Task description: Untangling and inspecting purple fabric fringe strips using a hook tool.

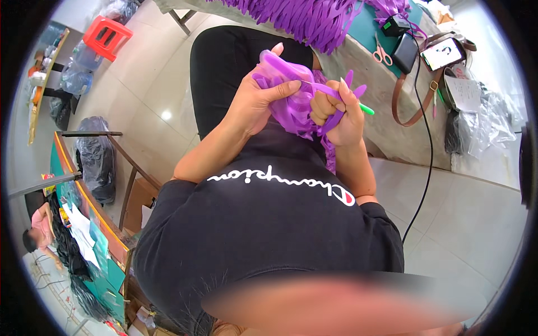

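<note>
Closest in, a black T-shirt (263, 224) filling the lower middle of the view, white lettering across it, a blurred band beneath. Rising from it, two bare forearms, bent at the elbows and converging above the lap over black trousers (224, 67).

Left hand (255, 103) curled, thumb laid across the top of a bundle of purple strips (291, 98), fingers wrapped behind it, clamped on the bundle. Right hand (339, 115) closed in a fist just beside it, gripping loose ends of the same strips, which stick up between the fingers; a thin green-tipped tool (365, 108) poking out to the right of that fist. Hands near each other, joined by the strips, held at chest height above the thighs; more purple trailing down below the right wrist.

Beyond, pale glossy floor tiles (151, 95). Farther on, a table (370, 61) with a grey edge and a teal top, heaped with more purple strips (308, 17); on it pink-handled scissors (382, 55), a dark pouch (404, 51), a phone (443, 53), a brown strap (414, 101), clear bags (482, 123), and a black cable (427, 151) running down to the floor.

Far left, a red plastic stool (106, 35), black bin bags (95, 157), and a long green workbench (95, 224) with another person (39, 224) beside it.
</note>
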A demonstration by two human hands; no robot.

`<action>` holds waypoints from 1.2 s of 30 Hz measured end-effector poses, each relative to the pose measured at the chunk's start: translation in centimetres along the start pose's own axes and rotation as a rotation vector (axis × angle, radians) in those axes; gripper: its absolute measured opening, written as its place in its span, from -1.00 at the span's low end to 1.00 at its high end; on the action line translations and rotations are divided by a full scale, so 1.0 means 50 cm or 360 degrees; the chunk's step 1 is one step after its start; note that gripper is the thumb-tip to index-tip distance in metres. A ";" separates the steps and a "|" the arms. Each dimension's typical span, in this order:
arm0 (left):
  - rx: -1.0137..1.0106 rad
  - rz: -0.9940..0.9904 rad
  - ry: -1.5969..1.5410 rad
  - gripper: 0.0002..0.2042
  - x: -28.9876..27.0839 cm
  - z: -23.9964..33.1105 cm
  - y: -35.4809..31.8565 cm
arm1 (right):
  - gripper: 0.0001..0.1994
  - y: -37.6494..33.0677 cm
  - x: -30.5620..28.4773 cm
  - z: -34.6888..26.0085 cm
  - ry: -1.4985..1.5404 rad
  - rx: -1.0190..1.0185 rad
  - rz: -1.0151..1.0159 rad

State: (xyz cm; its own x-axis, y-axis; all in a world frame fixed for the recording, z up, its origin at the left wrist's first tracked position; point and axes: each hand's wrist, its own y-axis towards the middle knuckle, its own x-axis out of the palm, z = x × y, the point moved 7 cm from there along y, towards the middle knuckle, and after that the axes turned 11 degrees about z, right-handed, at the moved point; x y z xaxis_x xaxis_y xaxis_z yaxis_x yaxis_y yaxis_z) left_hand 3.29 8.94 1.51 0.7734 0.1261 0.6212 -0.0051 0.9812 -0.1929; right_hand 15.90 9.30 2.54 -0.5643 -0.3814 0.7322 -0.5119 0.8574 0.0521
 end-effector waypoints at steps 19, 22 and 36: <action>-0.0797 -0.0536 0.0222 -0.59 0.022 -0.037 -0.059 | -0.73 0.067 -0.191 -0.170 -0.0397 -0.0559 0.0883; -0.0898 -0.0735 0.0080 -0.70 0.014 -0.046 -0.067 | -0.72 0.088 -0.226 -0.189 0.0377 0.0090 0.0283; 0.0309 0.0174 0.0375 -0.88 0.001 0.007 -0.011 | -0.74 -0.034 0.060 -0.028 -0.1962 -0.1055 -0.0255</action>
State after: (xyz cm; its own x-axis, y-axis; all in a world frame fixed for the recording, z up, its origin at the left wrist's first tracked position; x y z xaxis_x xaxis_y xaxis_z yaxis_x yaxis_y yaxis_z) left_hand 3.10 8.48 1.93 0.8870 0.2170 0.4076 -0.1993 0.9762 -0.0860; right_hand 15.97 7.19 5.57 -0.9036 -0.2462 -0.3506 -0.4227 0.6462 0.6355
